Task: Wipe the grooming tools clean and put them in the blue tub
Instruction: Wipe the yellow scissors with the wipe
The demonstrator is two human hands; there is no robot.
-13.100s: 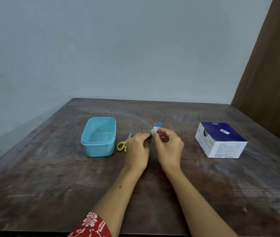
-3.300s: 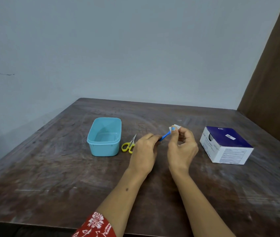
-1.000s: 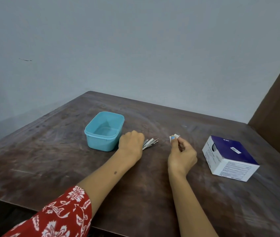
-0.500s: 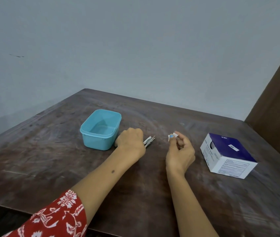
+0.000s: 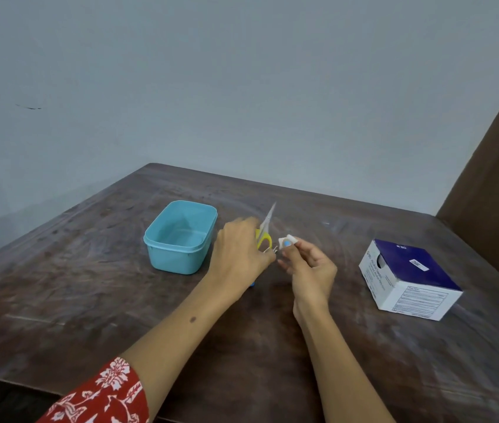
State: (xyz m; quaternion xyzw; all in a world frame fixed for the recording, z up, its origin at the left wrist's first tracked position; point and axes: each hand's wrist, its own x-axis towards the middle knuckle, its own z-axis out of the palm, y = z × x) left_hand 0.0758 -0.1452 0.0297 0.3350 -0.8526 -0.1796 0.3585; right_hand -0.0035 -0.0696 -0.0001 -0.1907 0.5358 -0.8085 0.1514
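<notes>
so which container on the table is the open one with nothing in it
The blue tub, left of the hands: it has no lid and its inside shows bare. The white and purple box on the right is a closed carton, contents hidden.

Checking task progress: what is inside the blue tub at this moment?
The blue tub shows only its bare pale floor and inner walls; no tool lies in it. Nothing covers its interior. The scissors are outside it, held in the left hand.

The left hand [image 5: 239, 254] grips yellow-handled scissors [image 5: 264, 232], blades up, beside the blue tub [image 5: 181, 236]; the right hand [image 5: 309, 270] pinches a small white wipe [image 5: 286, 240].
</notes>
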